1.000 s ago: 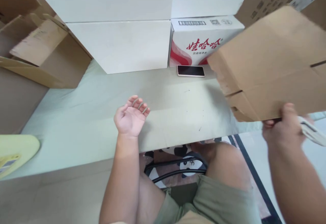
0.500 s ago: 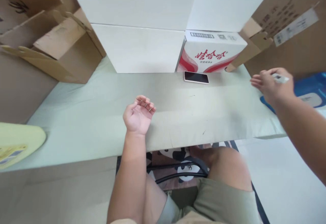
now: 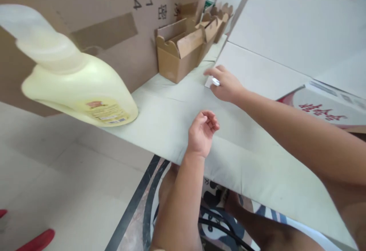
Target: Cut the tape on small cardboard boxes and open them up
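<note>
My left hand (image 3: pixel 202 132) rests on its side near the front edge of the pale table (image 3: pixel 160 114), fingers curled loosely inward with nothing in them. My right hand (image 3: pixel 224 84) reaches across above it toward the far left part of the table, closed round a small white object (image 3: pixel 211 82) that I cannot name. Just beyond that hand stands a row of small open brown cardboard boxes (image 3: pixel 180 51). A big pale-yellow plastic bottle (image 3: pixel 76 81) lies on its side at the table's left end.
A large brown carton with printed numbers (image 3: pixel 120 22) rises behind the bottle. White boxes (image 3: pixel 286 26) and a red-and-white printed box (image 3: pixel 323 110) line the right side. Below the table edge are my knees, a chair frame (image 3: pixel 217 224) and tiled floor.
The view has swung left. My right arm has crossed from the table's right side over to the left, still gripping the small white object. The left hand stayed in place.
</note>
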The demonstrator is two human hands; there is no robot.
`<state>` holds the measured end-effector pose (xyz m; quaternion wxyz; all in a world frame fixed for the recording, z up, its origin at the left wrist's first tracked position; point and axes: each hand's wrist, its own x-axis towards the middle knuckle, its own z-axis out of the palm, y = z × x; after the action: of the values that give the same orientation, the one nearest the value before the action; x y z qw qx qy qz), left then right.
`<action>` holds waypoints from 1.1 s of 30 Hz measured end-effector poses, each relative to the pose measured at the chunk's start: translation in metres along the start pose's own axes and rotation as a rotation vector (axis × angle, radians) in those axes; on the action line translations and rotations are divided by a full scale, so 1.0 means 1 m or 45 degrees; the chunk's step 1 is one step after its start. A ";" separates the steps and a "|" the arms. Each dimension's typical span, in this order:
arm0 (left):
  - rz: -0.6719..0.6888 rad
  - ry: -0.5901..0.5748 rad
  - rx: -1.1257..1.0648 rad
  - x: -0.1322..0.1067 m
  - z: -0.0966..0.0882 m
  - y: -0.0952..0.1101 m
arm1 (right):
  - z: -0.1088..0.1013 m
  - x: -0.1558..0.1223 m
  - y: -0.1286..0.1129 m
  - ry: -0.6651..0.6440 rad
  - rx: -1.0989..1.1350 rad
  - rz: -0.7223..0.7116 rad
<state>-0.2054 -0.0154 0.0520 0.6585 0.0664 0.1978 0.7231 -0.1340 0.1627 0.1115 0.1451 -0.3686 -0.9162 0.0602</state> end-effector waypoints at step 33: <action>0.636 -0.278 1.031 0.013 0.014 -0.058 | -0.030 -0.358 0.028 0.478 0.172 0.419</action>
<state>-0.1480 0.0028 0.0410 0.4030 0.4381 0.3709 0.7128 0.1394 -0.0652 0.0549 0.3252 -0.5068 -0.7949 0.0747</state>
